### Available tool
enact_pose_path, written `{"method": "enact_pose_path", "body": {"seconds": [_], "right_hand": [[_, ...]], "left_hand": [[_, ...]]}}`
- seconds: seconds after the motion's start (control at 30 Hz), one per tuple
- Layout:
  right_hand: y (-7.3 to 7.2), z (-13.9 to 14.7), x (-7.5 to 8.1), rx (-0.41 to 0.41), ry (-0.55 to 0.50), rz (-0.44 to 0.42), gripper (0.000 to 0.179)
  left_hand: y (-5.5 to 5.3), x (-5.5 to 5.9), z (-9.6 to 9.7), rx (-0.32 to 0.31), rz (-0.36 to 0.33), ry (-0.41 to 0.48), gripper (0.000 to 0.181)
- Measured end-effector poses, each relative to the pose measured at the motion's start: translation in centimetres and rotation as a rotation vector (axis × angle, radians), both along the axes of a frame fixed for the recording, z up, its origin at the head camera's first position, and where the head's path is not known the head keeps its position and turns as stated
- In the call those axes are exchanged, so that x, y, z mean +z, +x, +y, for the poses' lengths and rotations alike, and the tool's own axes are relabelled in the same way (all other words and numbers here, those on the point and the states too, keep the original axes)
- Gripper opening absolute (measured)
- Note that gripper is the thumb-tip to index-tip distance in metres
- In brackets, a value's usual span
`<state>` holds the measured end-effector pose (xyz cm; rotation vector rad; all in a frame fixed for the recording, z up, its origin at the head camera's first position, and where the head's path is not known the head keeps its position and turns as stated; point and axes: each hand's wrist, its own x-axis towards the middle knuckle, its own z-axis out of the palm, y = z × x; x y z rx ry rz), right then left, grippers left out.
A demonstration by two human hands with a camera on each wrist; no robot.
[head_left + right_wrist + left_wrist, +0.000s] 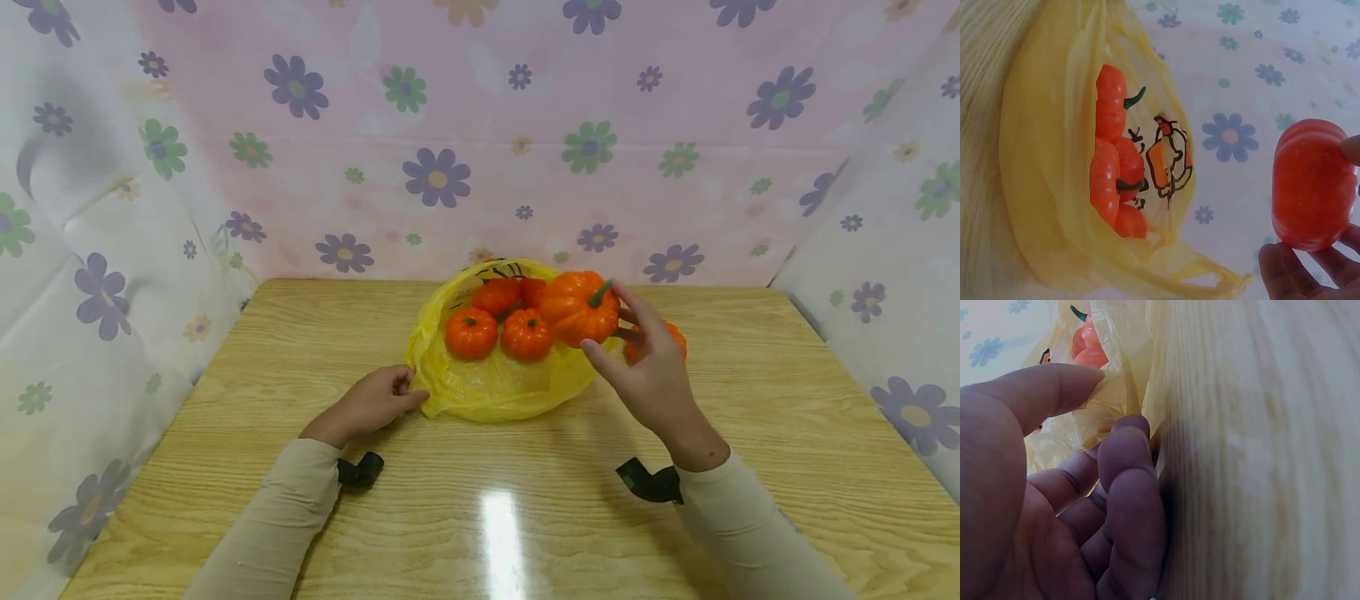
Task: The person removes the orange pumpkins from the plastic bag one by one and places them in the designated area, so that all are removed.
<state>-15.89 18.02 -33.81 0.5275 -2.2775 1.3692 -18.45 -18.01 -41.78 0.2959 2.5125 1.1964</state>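
Observation:
A yellow plastic bag (487,407) lies spread with its mouth wide, several orange toy pumpkins (471,333) with green stems inside. At its front left edge my left hand (375,402) pinches the film; in the left wrist view the thumb and curled fingers (1129,456) close on the yellow plastic. My right hand (656,379) holds another pumpkin (573,307) up over the bag's right side, thumb in front and fingers behind. The right wrist view shows this held pumpkin (1313,184) off to the side of the bag's mouth.
One more pumpkin (678,340) sits on the table right of the bag, partly hidden behind my right hand. The wooden table (480,517) meets flowered cloth walls (480,108) at the back and sides. A dark drawing (1172,159) marks the bag's inner wall.

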Motion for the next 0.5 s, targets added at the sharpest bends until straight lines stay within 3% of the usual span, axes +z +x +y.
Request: {"method": "enact_pose_path", "body": {"seconds": [0.2, 0.5], "right_hand": [[-0.3, 0.4, 0.1, -0.039, -0.006, 0.028, 0.075], [-0.3, 1.6, 0.1, -0.079, -0.034, 0.03, 0.072]], "left_hand": [[-0.1, 0.1, 0.1, -0.01, 0.021, 0.003, 0.028], [0.1, 0.2, 0.1, 0.015, -0.021, -0.014, 0.031]]}}
